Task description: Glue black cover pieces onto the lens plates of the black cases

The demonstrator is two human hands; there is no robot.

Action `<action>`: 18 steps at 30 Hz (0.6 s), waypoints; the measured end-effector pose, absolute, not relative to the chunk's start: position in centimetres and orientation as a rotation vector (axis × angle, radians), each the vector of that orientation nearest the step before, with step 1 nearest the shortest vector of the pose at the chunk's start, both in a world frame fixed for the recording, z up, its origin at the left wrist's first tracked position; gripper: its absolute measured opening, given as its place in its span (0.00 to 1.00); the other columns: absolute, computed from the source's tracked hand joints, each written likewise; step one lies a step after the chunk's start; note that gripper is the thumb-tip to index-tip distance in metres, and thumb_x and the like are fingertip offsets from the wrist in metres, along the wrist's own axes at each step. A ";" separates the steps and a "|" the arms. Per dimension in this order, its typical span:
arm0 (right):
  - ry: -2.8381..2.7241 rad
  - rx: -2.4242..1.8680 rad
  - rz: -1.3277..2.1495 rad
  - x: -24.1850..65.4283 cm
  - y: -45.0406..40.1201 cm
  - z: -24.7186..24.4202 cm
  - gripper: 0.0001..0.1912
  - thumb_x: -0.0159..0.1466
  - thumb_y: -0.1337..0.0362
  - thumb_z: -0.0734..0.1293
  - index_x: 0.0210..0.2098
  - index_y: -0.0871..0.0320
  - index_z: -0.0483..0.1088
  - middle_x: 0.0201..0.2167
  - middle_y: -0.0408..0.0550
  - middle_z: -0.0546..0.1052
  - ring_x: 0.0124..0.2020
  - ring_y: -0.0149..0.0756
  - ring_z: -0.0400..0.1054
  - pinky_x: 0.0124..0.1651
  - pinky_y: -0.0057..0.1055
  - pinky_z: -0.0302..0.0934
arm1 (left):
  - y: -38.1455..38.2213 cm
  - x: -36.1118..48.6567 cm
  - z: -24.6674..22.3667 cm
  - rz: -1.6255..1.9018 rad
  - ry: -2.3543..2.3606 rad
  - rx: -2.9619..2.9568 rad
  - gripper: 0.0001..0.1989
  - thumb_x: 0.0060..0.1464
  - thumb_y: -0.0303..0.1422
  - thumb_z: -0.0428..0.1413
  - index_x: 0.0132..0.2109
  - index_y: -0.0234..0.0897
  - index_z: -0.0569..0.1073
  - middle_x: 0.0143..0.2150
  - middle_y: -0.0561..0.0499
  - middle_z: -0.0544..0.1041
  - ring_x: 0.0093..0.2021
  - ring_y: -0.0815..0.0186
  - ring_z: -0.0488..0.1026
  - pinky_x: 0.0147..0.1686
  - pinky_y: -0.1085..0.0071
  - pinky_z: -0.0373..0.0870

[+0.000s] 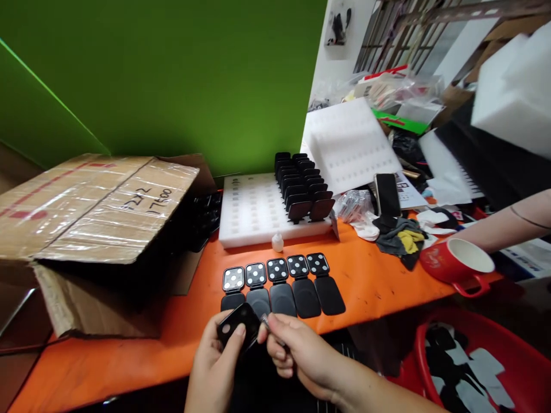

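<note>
Left fingers (235, 339) clamp a glossy black pale-dotted plate (248, 317), right fingers (278, 324) pinched on a silvery piece (265, 319)

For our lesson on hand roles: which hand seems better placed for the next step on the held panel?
Probably the right hand: it pinches a small item beside the panel, which the left hand holds.

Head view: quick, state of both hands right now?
Left hand: closed, holding a black plate.
Right hand: closed, pinching a small silvery object; can't tell what it is.
</note>
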State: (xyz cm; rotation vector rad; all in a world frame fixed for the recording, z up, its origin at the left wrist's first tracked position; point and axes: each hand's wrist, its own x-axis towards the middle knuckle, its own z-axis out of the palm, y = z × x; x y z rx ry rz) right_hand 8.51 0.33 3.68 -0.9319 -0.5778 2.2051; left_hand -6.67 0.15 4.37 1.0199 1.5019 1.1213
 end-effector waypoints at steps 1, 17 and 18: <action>-0.603 -0.956 2.221 8.6 0.4 3.8 0.21 0.61 0.45 0.62 0.32 0.60 0.64 0.16 0.33 0.55 0.15 0.21 0.40 0.19 0.23 0.34 | 0.2 -6.5 4.6 1.151 1.521 0.992 0.19 0.43 0.44 0.62 0.37 0.34 0.73 0.28 0.49 0.79 0.29 0.62 0.77 0.28 0.72 0.75; -1.495 -1.349 1.610 9.9 0.5 5.4 0.19 0.65 0.51 0.57 0.24 0.58 0.61 0.26 0.42 0.66 0.29 0.30 0.58 0.31 0.27 0.50 | -1.9 -7.5 2.9 0.880 1.242 2.444 0.27 0.57 0.27 0.50 0.63 0.41 0.58 0.53 0.48 0.75 0.46 0.63 0.76 0.45 0.74 0.73; -1.437 -1.342 1.650 9.9 0.4 5.2 0.20 0.64 0.50 0.58 0.24 0.58 0.61 0.25 0.41 0.65 0.28 0.29 0.57 0.31 0.27 0.50 | -2.1 -7.5 2.8 0.854 1.240 2.474 0.28 0.57 0.27 0.50 0.64 0.41 0.56 0.54 0.48 0.74 0.46 0.63 0.76 0.44 0.74 0.74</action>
